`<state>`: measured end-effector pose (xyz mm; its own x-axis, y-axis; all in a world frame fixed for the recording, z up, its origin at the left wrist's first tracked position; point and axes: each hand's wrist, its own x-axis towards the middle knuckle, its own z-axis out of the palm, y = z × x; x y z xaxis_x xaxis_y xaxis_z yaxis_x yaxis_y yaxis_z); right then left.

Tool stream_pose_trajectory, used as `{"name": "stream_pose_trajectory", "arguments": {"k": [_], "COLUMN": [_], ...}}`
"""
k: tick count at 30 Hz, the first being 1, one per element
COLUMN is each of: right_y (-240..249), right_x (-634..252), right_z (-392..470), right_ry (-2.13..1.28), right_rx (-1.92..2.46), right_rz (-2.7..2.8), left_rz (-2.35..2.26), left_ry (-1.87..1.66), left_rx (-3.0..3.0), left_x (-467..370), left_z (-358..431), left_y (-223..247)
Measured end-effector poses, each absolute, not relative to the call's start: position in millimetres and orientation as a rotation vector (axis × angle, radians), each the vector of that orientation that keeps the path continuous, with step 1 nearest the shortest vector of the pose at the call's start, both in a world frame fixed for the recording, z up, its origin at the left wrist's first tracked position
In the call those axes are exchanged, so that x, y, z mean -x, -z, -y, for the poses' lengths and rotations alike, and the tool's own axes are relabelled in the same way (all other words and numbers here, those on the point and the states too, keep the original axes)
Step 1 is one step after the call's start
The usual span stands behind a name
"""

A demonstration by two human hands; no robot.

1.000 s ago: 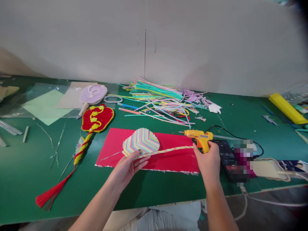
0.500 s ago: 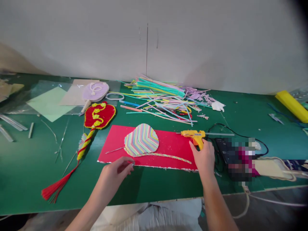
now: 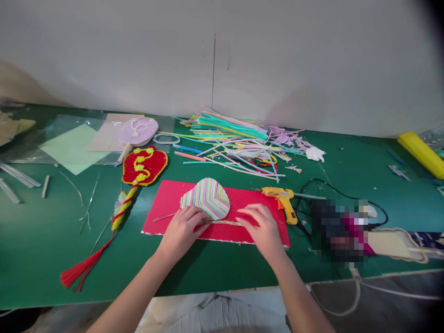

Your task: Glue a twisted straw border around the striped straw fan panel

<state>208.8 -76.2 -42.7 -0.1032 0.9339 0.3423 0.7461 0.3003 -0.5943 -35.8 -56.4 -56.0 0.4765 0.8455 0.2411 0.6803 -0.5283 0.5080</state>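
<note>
A pastel striped fan panel made of chenille stems lies on a red board, with a thin metal rod sticking out at its left. Along the panel's lower edge runs a twisted pastel pipe-cleaner strand. My left hand pinches the strand's left part, its fingers covering that end. My right hand hovers over the strand's right part, thumb and fingers apart; the far end is hidden beneath it. A yellow glue gun with a clear stick rests on the board's right edge, free of my hands.
At the left lie a red-and-yellow fan with a red tassel and a lilac fan. A pile of pastel chenille stems sits at the back. A black cable loops at right near a blurred device.
My right hand has let go of the glue gun and moved left to the strand. My left hand has moved up and right onto the strand beside the panel.
</note>
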Motion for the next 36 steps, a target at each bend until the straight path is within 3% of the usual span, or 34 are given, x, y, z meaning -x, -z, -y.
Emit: {"name": "stream_pose_trajectory", "arguments": {"k": [6,36], "right_y": [51.3,60.1], "right_x": [-190.1,-188.4], "right_z": [61.3,54.8], "right_ry": [-0.560,-0.462], "right_rx": [1.220,1.219], "right_rz": [2.172,2.233], "left_rz": [-1.247,-1.196], "left_ry": [-0.707,-0.789], "left_rx": [-2.390,-2.360], "left_x": [37.2,38.4], "left_z": [54.8,53.6], "left_y": [58.4,62.9]}}
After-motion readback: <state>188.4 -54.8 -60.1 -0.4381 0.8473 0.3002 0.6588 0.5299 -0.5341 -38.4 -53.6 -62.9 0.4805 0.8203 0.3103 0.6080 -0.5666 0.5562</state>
